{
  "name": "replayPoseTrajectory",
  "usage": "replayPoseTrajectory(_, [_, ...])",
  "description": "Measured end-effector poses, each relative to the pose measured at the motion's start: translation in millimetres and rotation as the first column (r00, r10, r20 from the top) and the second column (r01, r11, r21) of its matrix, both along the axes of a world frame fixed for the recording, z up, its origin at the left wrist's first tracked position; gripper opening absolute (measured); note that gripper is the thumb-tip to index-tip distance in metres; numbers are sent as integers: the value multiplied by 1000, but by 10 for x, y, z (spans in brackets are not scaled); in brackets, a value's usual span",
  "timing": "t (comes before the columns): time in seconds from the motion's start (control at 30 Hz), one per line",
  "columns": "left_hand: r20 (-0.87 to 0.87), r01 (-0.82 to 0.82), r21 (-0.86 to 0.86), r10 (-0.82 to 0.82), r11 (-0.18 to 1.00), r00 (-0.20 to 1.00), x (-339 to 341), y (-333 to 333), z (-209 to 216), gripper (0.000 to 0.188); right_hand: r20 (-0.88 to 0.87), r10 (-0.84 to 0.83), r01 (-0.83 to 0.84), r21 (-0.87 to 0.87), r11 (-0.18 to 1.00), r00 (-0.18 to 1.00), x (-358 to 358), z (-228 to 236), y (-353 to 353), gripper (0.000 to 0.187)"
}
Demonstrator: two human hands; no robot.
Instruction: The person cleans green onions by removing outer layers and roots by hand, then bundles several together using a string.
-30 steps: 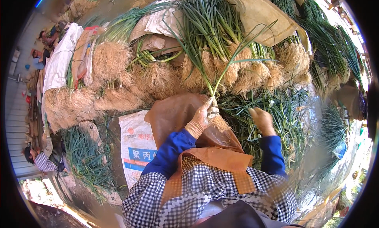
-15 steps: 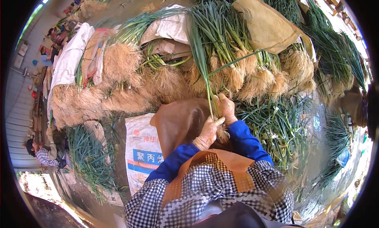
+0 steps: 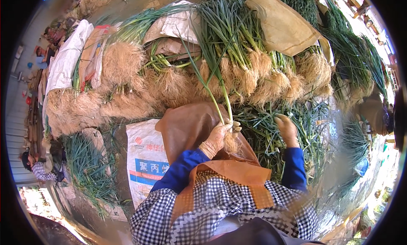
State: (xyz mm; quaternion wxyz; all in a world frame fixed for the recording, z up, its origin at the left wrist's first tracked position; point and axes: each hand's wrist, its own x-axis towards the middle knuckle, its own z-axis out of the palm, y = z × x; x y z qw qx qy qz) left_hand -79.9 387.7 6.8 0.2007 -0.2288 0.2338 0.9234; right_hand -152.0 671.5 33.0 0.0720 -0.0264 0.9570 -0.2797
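My left hand [image 3: 216, 138] is closed round the lower stems of a pair of green onions [image 3: 226, 101], just above their pale roots [image 3: 231, 144]. Their long green leaves point away from me, crossing in front of the rooted bunches. To the right, my right hand [image 3: 287, 129] is off the stems, with its fingers apart above a heap of loose green leaves [image 3: 271, 139]. Nothing shows in it. A brown sheet [image 3: 188, 123] covers my lap under the held onions, with an orange apron [image 3: 237, 170] nearer my body.
Rooted green onion bunches [image 3: 178, 86] lie in a long row ahead, partly under white sacks [image 3: 70, 56] and a tan sheet [image 3: 288, 26]. A printed white sack [image 3: 146, 145] lies left of my lap, beside more leaves [image 3: 91, 168]. A person [image 3: 40, 166] works at far left.
My right hand has let go of the stems and moved right over the leaf heap. My left hand keeps hold of the green onions, whose tops now spread apart.
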Motion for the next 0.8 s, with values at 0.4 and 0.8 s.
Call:
replayPoseTrajectory(0.4, [-420, -196, 383, 359, 903, 834, 84, -903, 1214, 15, -246, 82, -171, -367, 914, 966, -955, 367, -1611, 25])
replayPoseTrajectory(0.8, [-171, -139, -44, 130, 989, 977, -338, 105, 220, 12, 251, 301, -137, -513, 848, 920, -623, 657, -1238, 24])
